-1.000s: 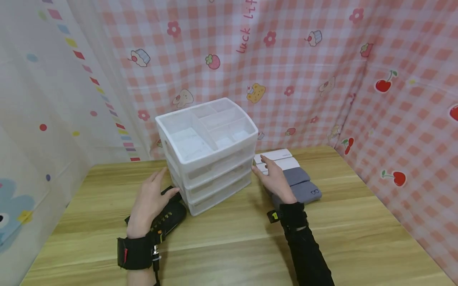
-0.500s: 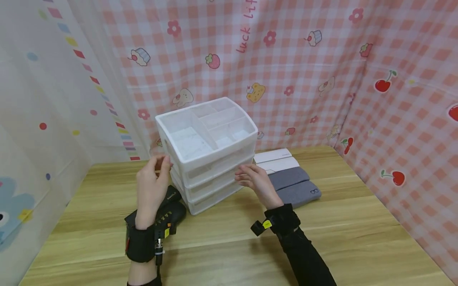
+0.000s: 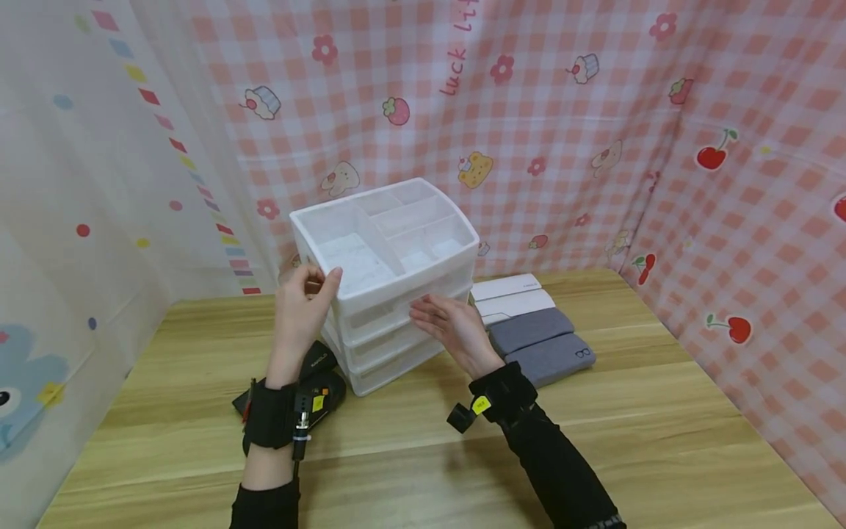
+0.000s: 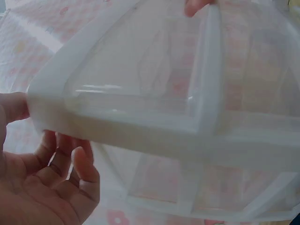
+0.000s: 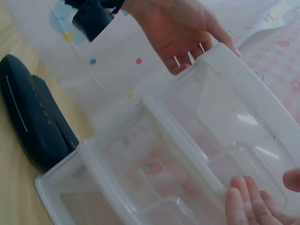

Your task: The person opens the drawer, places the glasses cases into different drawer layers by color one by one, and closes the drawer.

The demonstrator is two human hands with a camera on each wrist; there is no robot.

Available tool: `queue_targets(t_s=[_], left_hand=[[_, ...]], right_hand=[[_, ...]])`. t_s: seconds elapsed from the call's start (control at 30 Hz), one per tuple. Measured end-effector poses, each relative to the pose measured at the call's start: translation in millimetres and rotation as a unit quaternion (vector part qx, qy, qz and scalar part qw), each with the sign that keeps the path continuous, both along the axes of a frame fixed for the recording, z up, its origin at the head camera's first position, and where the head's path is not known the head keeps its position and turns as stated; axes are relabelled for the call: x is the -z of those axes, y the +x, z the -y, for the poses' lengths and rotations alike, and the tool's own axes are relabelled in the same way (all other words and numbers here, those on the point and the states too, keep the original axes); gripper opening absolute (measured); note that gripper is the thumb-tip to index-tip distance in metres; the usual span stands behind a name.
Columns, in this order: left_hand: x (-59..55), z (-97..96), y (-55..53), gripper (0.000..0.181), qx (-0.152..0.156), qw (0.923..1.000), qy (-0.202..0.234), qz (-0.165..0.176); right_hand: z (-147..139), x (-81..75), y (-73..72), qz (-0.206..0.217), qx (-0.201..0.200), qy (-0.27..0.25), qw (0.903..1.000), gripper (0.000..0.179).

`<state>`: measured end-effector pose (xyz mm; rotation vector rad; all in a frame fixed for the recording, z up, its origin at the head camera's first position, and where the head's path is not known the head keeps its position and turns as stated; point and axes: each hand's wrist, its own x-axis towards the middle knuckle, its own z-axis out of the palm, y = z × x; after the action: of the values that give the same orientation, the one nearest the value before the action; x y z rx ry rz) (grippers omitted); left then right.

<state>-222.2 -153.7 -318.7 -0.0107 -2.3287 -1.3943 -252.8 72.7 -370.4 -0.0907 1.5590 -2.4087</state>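
Observation:
A white drawer organizer (image 3: 377, 316) with clear drawers and a divided open top stands in the middle of the table in the head view. At its front left top corner is my left hand (image 3: 300, 308). The left wrist view has that thumb on the corner and the other fingers (image 4: 61, 159) curled in against the adjoining side. My right hand (image 3: 459, 334) is in front of the drawer fronts, fingers nearly straight. In the right wrist view its fingertips (image 5: 243, 187) overlap the upper drawer's lower edge. All the drawers are closed.
Black glasses cases (image 3: 322, 358) lie to the organizer's left, partly behind my left wrist. Grey glasses cases (image 3: 548, 358) and white cases (image 3: 515, 305) are lined up on its right. A checked curtain (image 3: 529, 110) hangs behind the wooden table (image 3: 634, 411).
My left hand has risen from beside the black cases to the organizer's top corner and taken hold there. My right hand has moved left, from the white cases to the drawer fronts.

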Motion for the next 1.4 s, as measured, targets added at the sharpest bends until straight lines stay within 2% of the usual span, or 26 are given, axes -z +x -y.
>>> queue_targets(t_s=[0.23,0.43,0.83,1.07,1.4], left_hand=[[3.5,-0.8,-1.9,0.031,0.005,0.9999,0.014,0.000],[4.8,-1.2,-1.9,0.030,0.004,0.9997,0.023,0.002],[6.0,-3.2,-1.6,0.027,0.004,0.9993,0.034,-0.011],[6.8,-3.2,-1.8,0.026,0.001,0.9992,0.038,-0.010],[7.3,-2.8,-1.9,0.028,0.012,0.9988,0.048,-0.005]], right_hand=[[6,-0.2,-2.1,0.010,0.017,-0.052,0.9985,0.014],[6,-1.5,2.4,0.019,0.017,-0.080,0.9965,0.015],[-5,-2.1,21.9,0.014,-0.002,-0.086,0.9962,0.024],[-15,-2.5,34.8,0.010,-0.013,-0.076,0.9969,0.026],[-35,-1.4,57.6,0.004,-0.031,-0.075,0.9967,0.027]])
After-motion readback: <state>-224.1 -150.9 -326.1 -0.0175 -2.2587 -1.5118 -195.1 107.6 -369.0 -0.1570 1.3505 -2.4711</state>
